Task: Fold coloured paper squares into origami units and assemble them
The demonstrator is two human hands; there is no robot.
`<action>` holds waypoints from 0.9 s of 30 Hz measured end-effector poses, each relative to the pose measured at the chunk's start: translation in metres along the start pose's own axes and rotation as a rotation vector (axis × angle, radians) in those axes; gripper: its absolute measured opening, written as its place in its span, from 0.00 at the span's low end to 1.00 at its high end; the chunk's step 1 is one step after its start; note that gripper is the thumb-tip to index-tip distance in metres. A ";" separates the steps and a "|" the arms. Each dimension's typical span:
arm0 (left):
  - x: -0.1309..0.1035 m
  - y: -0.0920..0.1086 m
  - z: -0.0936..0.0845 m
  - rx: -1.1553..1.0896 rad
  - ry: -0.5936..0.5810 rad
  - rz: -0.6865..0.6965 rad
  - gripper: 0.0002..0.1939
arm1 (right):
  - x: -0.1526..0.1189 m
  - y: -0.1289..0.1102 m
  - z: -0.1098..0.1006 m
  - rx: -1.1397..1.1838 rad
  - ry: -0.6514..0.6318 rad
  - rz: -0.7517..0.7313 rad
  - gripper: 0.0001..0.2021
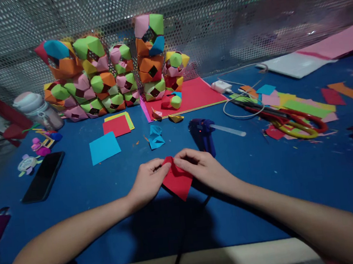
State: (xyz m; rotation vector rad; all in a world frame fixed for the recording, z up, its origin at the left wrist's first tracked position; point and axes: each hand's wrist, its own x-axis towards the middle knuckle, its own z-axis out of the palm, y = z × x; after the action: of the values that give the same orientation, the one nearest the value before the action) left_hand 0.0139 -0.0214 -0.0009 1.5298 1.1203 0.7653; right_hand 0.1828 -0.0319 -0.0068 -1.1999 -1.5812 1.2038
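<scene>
A piece of red paper (pixel 181 183), partly folded along its upper edge, is held between both hands above the blue table. My left hand (pixel 148 178) pinches its upper left part with thumb and fingers. On the upper right part, my right hand (pixel 201 167) grips the same paper. The paper's lower corner points toward me. Just beyond the hands lie a folded blue paper piece (pixel 156 137) and a dark blue glue gun (pixel 204 135) with a clear glue stick in its back.
Stacked colourful paper shapes (pixel 99 87) stand along the mesh wall. A phone (pixel 44 177) and a bottle (pixel 40 110) are at the left. Blue paper (pixel 105 148) and red paper (pixel 116 125) lie left of centre; scissors (pixel 298 123), paper scraps and a cable are at the right.
</scene>
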 end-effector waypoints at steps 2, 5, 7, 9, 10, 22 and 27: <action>0.000 0.001 0.000 -0.013 0.008 -0.013 0.13 | 0.000 -0.001 -0.001 -0.018 0.014 0.002 0.15; 0.001 0.001 0.001 -0.037 0.019 -0.025 0.13 | 0.000 0.001 0.000 -0.016 0.015 0.001 0.14; 0.001 0.002 0.001 -0.045 0.018 -0.022 0.12 | 0.000 0.003 0.000 -0.009 0.007 -0.009 0.13; 0.000 0.002 0.001 -0.042 0.014 -0.016 0.12 | -0.001 0.004 0.001 -0.015 0.010 -0.018 0.12; 0.000 0.001 0.000 -0.038 0.010 -0.013 0.12 | -0.001 0.004 0.001 -0.020 0.018 -0.022 0.11; -0.001 0.003 0.000 -0.032 -0.030 0.002 0.13 | -0.002 0.004 0.000 -0.219 0.106 -0.174 0.08; -0.001 0.003 0.000 -0.028 -0.052 0.005 0.13 | -0.004 0.003 -0.005 -0.349 0.083 -0.328 0.08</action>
State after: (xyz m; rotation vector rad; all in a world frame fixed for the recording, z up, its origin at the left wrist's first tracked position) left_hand 0.0142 -0.0227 0.0021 1.5214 1.0642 0.7378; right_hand 0.1886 -0.0343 -0.0088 -1.1263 -1.8881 0.6791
